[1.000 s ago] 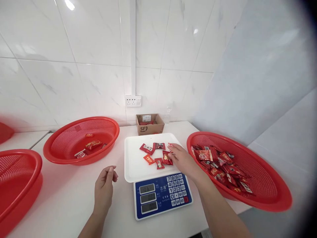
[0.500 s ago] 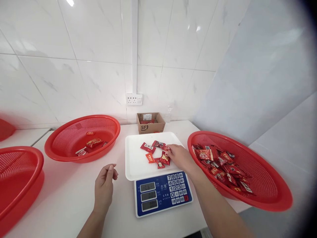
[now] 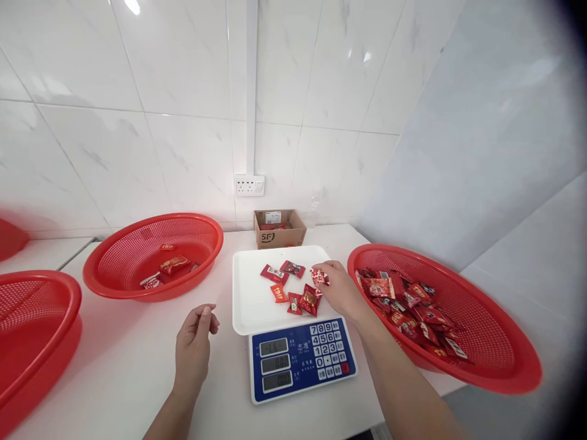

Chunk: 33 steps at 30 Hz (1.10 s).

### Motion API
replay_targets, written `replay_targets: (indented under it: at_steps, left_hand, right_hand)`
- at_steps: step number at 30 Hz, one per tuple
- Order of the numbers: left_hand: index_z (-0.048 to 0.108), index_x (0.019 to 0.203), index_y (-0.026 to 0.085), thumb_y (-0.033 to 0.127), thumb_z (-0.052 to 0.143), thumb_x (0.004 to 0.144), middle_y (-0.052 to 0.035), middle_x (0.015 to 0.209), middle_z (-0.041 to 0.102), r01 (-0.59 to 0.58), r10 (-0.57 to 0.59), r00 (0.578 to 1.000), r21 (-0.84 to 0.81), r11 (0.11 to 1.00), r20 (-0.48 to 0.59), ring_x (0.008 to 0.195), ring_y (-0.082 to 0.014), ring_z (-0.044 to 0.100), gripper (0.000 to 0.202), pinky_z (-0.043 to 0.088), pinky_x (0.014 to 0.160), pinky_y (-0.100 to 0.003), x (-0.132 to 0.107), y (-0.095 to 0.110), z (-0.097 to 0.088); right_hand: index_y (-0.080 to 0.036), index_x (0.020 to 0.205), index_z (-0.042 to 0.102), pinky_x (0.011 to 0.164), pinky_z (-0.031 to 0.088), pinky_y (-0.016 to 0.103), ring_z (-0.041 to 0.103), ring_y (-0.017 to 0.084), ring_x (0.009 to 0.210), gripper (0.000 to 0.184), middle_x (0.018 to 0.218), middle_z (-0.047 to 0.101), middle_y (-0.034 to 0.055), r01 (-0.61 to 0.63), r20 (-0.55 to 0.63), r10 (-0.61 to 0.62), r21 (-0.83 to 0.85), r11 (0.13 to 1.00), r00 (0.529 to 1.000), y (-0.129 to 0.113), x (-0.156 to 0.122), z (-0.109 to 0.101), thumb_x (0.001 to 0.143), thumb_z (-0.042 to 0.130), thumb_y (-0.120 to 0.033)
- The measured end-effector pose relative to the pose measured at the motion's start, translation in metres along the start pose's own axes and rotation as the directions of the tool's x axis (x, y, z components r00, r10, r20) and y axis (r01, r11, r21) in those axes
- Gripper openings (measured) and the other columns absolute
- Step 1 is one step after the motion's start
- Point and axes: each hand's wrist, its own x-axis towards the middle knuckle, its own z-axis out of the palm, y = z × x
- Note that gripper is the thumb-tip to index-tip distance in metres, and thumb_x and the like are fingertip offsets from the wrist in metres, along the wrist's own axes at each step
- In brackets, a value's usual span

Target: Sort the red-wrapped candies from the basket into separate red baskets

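Observation:
A blue scale (image 3: 300, 360) with a white tray (image 3: 250, 293) sits in front of me. Several red candy packets (image 3: 293, 287) lie on the tray. My right hand (image 3: 342, 290) is over the tray's right edge, fingers pinched on a red-and-white candy packet (image 3: 318, 276) held just above the tray. My left hand (image 3: 195, 345) hovers over the white table left of the scale, its fingers loosely curled, thumb and fingertip together, with nothing visible in them.
A red mesh basket (image 3: 486, 360) at the right holds many red packets. Another red basket (image 3: 137, 256) at the back left holds a few. A third red basket (image 3: 27, 342) is at the far left. A small cardboard box (image 3: 279, 229) stands by the tiled wall.
My right hand reached in among the packets on the tray, then drew back to the right edge, lifting one red-and-white packet. The left hand stayed put.

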Motion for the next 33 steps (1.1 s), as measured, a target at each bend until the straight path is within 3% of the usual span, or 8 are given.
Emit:
replay_targets:
  at_steps: [6, 13, 18, 22, 24, 26, 29, 33]
  left_hand:
    - [0.06, 0.088, 0.019, 0.05, 0.05, 0.082, 0.0007, 0.064, 0.054, -0.005, 0.005, 1.0, -0.008, 1.0, -0.008, 0.061, -0.014, 0.05, 0.033, 0.044, 0.062, -0.027, -0.001, 0.002, 0.0]
    - [0.061, 0.087, 0.019, 0.05, 0.051, 0.082, 0.0005, 0.064, 0.054, -0.013, 0.013, 1.0, -0.001, 1.0, -0.019, 0.06, -0.0142, 0.051, 0.033, 0.045, 0.06, -0.027, 0.001, 0.001, 0.0]
    - [0.06, 0.086, 0.019, 0.05, 0.051, 0.082, 0.0006, 0.065, 0.055, -0.025, 0.024, 0.999, -0.004, 1.0, -0.044, 0.061, -0.0139, 0.05, 0.032, 0.046, 0.062, -0.027, 0.001, 0.001, -0.003]
    - [0.061, 0.085, 0.021, 0.05, 0.049, 0.082, 0.0, 0.068, 0.057, -0.075, 0.084, 0.989, 0.075, 0.994, -0.126, 0.068, -0.0157, 0.054, 0.031, 0.046, 0.067, -0.028, -0.003, 0.023, -0.009]
    - [0.062, 0.086, 0.022, 0.052, 0.052, 0.08, -0.0015, 0.071, 0.06, -0.131, 0.142, 0.988, 0.149, 0.98, -0.065, 0.072, -0.018, 0.057, 0.032, 0.047, 0.069, -0.03, -0.003, 0.042, -0.007]
    - [0.064, 0.087, 0.022, 0.052, 0.056, 0.076, -0.0043, 0.078, 0.065, -0.223, 0.2, 0.972, 0.219, 0.95, 0.12, 0.076, -0.0205, 0.06, 0.033, 0.049, 0.07, -0.031, 0.001, 0.063, 0.003]
    - [0.068, 0.095, 0.025, 0.048, 0.052, 0.08, -0.0067, 0.098, 0.068, -0.453, 0.273, 0.824, 0.288, 0.844, 0.496, 0.09, -0.0222, 0.062, 0.031, 0.05, 0.077, -0.033, 0.013, 0.088, 0.033]
    - [0.059, 0.122, 0.03, 0.045, 0.043, 0.089, -0.0049, 0.126, 0.06, -0.731, 0.245, 0.474, 0.223, 0.645, 0.846, 0.124, -0.0232, 0.046, 0.039, 0.038, 0.102, -0.039, 0.03, 0.098, 0.084]
  right_hand:
    - [-0.022, 0.108, 0.062, 0.082, 0.05, 0.031, 0.059, 0.015, 0.09, 0.033, 0.118, 0.05, 0.006, 0.153, -0.08, -0.138, 0.25, 0.956, 0.987, -0.02, -0.006, -0.006, 0.077, 0.051, -0.017]
    - [-0.023, 0.111, 0.062, 0.075, 0.051, 0.035, 0.059, 0.018, 0.086, 0.033, 0.12, 0.054, 0.0081, 0.21, -0.196, -0.166, 0.23, 0.95, 0.966, -0.017, -0.02, -0.008, 0.083, 0.049, -0.033]
    - [-0.022, 0.107, 0.063, 0.089, 0.048, 0.039, 0.054, 0.024, 0.11, 0.034, 0.121, 0.057, 0.0092, 0.116, -0.27, -0.079, 0.122, 0.986, 0.959, 0.024, -0.053, -0.026, 0.085, 0.045, -0.041]
    - [-0.022, 0.107, 0.063, 0.093, 0.046, 0.043, 0.056, 0.025, 0.11, 0.037, 0.12, 0.06, 0.0091, -0.043, -0.289, 0.046, 0.018, 0.999, 0.956, 0.075, -0.083, -0.039, 0.084, 0.044, -0.043]
    - [-0.023, 0.106, 0.064, 0.086, 0.05, 0.044, 0.059, 0.026, 0.106, 0.038, 0.116, 0.063, 0.0086, -0.116, -0.293, 0.106, -0.017, 0.993, 0.95, 0.096, -0.095, -0.041, 0.083, 0.043, -0.045]
    - [-0.024, 0.104, 0.064, 0.082, 0.052, 0.042, 0.061, 0.026, 0.103, 0.039, 0.113, 0.066, 0.0075, -0.149, -0.281, 0.134, -0.032, 0.988, 0.95, 0.108, -0.102, -0.041, 0.083, 0.042, -0.048]
    - [-0.027, 0.106, 0.064, 0.075, 0.054, 0.039, 0.063, 0.025, 0.101, 0.039, 0.112, 0.067, 0.0047, -0.144, -0.234, 0.119, -0.091, 0.985, 0.965, 0.109, -0.105, -0.038, 0.084, 0.04, -0.049]
    - [-0.029, 0.115, 0.061, 0.061, 0.055, 0.036, 0.064, 0.026, 0.099, 0.043, 0.118, 0.065, 0.0036, -0.162, -0.16, 0.126, -0.238, 0.958, 0.979, 0.1, -0.102, -0.036, 0.087, 0.035, -0.049]
